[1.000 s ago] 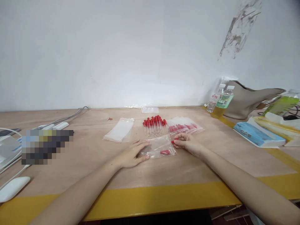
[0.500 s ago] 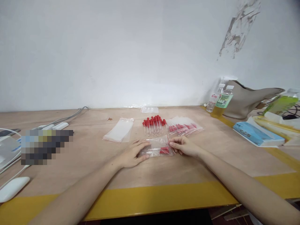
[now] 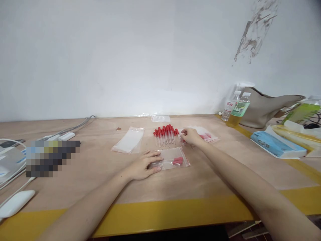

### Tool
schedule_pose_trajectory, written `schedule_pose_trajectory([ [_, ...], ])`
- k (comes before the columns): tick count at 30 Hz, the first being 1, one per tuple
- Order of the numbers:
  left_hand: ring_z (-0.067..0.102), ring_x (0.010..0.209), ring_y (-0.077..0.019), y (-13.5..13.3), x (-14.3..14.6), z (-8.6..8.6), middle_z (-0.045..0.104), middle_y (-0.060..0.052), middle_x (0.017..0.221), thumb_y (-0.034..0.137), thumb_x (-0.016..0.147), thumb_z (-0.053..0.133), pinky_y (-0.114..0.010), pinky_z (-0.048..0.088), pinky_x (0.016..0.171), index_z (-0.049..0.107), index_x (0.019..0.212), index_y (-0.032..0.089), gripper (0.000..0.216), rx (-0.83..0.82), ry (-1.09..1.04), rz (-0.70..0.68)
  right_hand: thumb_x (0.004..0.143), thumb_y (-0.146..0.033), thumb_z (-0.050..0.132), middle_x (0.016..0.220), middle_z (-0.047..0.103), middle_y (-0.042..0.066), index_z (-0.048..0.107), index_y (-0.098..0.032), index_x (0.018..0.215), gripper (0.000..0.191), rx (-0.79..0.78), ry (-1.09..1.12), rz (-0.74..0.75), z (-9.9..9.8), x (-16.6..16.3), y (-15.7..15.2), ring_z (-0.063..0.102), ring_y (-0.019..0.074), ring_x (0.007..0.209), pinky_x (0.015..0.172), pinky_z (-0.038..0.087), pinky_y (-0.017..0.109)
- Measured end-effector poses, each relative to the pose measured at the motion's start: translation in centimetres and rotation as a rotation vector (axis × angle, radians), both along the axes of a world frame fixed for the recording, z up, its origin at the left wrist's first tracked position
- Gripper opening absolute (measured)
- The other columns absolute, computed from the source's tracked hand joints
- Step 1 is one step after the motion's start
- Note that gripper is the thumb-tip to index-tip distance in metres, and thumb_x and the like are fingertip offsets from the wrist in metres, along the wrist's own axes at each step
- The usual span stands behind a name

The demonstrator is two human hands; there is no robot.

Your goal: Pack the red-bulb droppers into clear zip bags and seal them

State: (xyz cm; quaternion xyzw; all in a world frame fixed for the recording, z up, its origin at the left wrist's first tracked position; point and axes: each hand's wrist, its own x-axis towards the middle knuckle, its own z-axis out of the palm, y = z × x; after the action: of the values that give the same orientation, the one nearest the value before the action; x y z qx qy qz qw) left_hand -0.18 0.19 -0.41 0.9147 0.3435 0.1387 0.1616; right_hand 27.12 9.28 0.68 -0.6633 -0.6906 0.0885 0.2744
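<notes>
A clear zip bag (image 3: 167,154) with red-bulbed droppers inside lies flat before me; only the red bulbs (image 3: 178,161) show plainly. My left hand (image 3: 144,165) rests on the bag's left end, fingers spread and thumb apart, pressing it to the table. Beyond the bag is a row of loose droppers (image 3: 165,134) with red bulbs and clear stems. My right hand (image 3: 191,136) is just right of that row, fingers loosely curled and nothing visible in them. It partly covers a fanned stack of filled zip bags (image 3: 212,138).
Empty zip bags (image 3: 129,140) lie in a stack to the left, and another bag (image 3: 161,118) lies by the wall. At right stand two bottles (image 3: 238,110), a blue tissue pack (image 3: 277,144) and a grey-brown bag (image 3: 255,108). Cables and a white mouse (image 3: 17,203) are at left.
My right hand has let go of the zip bag's right edge and moved up, away from me, to the right end of the dropper row. My left hand stays on the bag.
</notes>
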Motion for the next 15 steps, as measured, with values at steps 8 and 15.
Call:
schedule_pose_trajectory([
  [8, 0.029, 0.126, -0.0209, 0.0, 0.0, 0.2, 0.035, -0.006, 0.136, 0.048, 0.085, 0.042, -0.042, 0.017, 0.105, 0.045, 0.124, 0.027, 0.045, 0.004, 0.018, -0.028, 0.06, -0.01, 0.061, 0.07, 0.064, 0.015, 0.061, -0.012, 0.065, 0.006, -0.129, -0.041, -0.046, 0.1, -3.3, 3.4, 0.06, 0.0264, 0.076, 0.061, 0.041, 0.027],
  [15, 0.027, 0.128, -0.0213, 0.1, 0.0, 0.0, 0.034, -0.004, 0.137, 0.049, 0.084, 0.042, -0.043, 0.017, 0.105, 0.043, 0.125, 0.028, 0.046, 0.011, 0.045, -0.023, 0.071, -0.016, 0.051, 0.087, 0.062, 0.016, 0.043, -0.006, 0.112, 0.043, -0.05, 0.047, -0.078, 0.7, -2.4, 2.0, 0.059, 0.0211, 0.075, 0.06, 0.042, 0.025],
])
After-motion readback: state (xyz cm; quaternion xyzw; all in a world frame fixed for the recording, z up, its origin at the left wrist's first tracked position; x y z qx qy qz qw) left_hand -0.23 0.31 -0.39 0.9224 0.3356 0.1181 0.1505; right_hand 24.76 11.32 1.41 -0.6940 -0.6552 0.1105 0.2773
